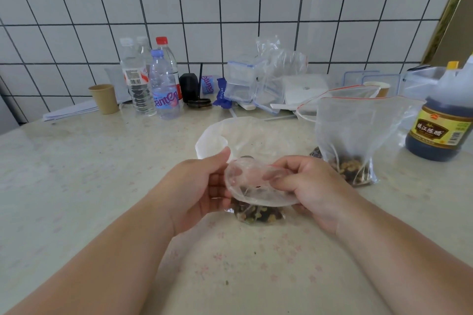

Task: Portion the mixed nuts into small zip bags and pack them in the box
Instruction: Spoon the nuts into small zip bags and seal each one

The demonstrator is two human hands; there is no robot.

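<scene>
A small clear zip bag (pixel 256 194) stands on the table in front of me with its mouth spread open; mixed nuts (pixel 258 215) fill its bottom. My left hand (pixel 199 186) pinches the bag's left rim. My right hand (pixel 307 186) pinches the right rim, fingers curled over it. To the right stands a larger clear bag (pixel 355 135) with nuts (pixel 350 169) at its base. Behind the small bag lies an empty crumpled bag (pixel 243 135). Clear lidded boxes (pixel 242 82) are stacked at the back.
Several water bottles (pixel 163 87) and a paper cup (pixel 103 98) stand at the back left. A dark vinegar jug (pixel 442 123) sits at the right edge. Loose lids and a red-striped zip bag (pixel 340 96) lie at the back right. The tiled wall (pixel 230 7) is behind.
</scene>
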